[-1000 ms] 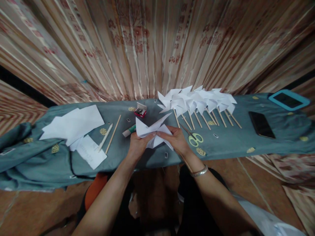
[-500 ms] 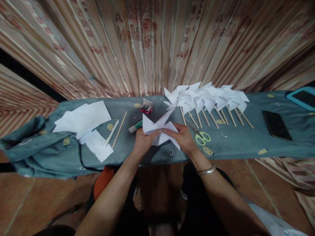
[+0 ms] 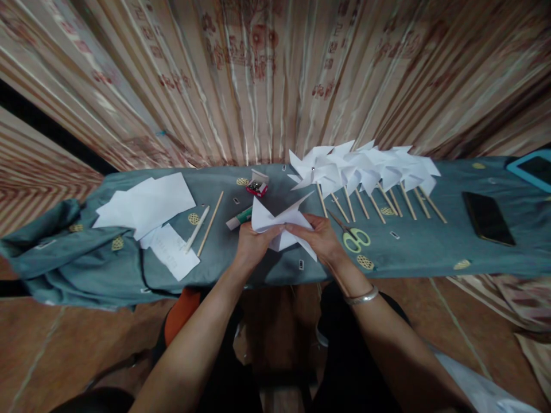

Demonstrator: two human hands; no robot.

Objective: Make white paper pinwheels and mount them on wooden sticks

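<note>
A white paper pinwheel [image 3: 286, 221] with folded blades is held over the near middle of the table, between both hands. My left hand [image 3: 257, 244] is closed on its left side, thumb pressed at the centre. From the right, my right hand [image 3: 321, 236] pinches it, its thumb tip close to the left one. The fingers beneath the paper are hidden. Just behind my left hand lies a glue stick [image 3: 239, 219], and past it stands an open red box [image 3: 257, 187] of small metal pieces. Green-handled scissors [image 3: 355, 238] lie right of my right hand.
Several finished pinwheels [image 3: 365, 169] on wooden sticks overlap along the back right. At the left are white paper sheets [image 3: 148, 201], a written-on paper [image 3: 174, 252], a white pencil-like stick [image 3: 198, 229] and a wooden stick [image 3: 210, 223]. A black phone [image 3: 488, 218] lies far right; a curtain [image 3: 258, 80] hangs behind.
The view has shifted slightly. Both hands keep their hold on the pinwheel, and its upper right blade now leans a little farther right.
</note>
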